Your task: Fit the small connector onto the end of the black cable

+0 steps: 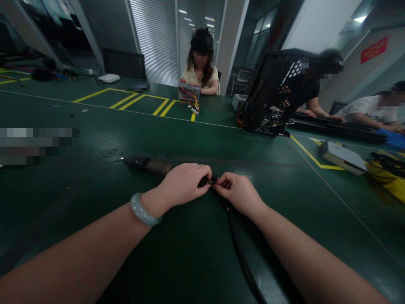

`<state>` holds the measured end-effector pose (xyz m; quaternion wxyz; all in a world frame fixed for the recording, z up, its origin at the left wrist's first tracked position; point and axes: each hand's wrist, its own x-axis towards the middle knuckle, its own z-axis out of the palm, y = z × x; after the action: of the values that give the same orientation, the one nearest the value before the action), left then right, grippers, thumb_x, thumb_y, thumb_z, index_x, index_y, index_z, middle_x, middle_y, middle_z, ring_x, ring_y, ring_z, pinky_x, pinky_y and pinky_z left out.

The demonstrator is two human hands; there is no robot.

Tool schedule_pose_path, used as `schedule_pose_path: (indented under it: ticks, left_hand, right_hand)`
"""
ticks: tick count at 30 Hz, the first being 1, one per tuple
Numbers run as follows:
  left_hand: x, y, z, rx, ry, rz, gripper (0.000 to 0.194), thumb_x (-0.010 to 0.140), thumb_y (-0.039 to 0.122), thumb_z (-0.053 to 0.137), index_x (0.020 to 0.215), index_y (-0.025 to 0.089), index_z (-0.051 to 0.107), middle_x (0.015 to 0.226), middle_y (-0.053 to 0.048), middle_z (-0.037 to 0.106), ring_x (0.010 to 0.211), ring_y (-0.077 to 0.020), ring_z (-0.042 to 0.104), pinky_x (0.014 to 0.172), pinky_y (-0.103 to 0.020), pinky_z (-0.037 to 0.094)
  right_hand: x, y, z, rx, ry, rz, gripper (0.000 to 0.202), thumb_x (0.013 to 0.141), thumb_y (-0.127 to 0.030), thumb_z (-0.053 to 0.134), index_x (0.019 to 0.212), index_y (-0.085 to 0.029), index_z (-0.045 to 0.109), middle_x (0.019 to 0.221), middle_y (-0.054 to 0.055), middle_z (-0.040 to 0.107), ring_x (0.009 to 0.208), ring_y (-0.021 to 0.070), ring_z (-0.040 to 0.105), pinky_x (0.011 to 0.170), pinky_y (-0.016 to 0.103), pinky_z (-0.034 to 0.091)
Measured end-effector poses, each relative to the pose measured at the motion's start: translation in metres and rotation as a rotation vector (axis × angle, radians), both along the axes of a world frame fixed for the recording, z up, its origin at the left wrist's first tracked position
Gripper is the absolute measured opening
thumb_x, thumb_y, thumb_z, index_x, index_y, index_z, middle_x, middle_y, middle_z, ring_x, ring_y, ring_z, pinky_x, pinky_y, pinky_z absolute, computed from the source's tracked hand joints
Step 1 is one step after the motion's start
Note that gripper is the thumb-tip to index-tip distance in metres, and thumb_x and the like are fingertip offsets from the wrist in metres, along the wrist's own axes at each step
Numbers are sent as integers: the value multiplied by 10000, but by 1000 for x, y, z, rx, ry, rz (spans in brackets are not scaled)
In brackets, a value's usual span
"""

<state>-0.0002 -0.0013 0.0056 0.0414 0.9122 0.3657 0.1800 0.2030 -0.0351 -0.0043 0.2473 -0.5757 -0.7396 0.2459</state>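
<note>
A dark tool-like rod [155,166] with a black end and a metal tip lies on the green table, its tip pointing left. My left hand [186,183], with a pale green bangle on the wrist, is closed over the rod's right part. Close beside it, my right hand [238,192] pinches something small at the rod's right end; a bit of metal and a thin red piece show between the fingertips. A black cable [240,249] runs from under my right hand down toward the table's near edge. My palms hide most of what is gripped.
Across the green table [95,202] a person handles a grey box [189,92] with coloured wires. An open black computer case [272,90] stands back right, with other people behind it. A silver box [343,157] and yellow material [395,185] lie at the right.
</note>
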Motion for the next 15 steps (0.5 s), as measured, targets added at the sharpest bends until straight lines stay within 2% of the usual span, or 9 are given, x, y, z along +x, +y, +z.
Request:
schedule_pose_path:
  ticks: [8,15]
  left_hand:
    - [1,-2,3,5,9,-42,133,819,260,577,947,224,588,902,-16,646,824,-196,596,709,-328,440]
    - [0,0,1,9,4,-37,141,826,301,613,942,225,584,894,-1,635,828,-192,589,710,-320,425]
  right_hand:
    - [0,-1,-1,11,2,7,63,812,-288,653,790,-232,673,724,-22,682,617,124,601,542,225,403]
    - [1,0,-1,30,-2,14,56,811,-278,658,795,-227,674,737,-26,686,614,116,597,550,223,403]
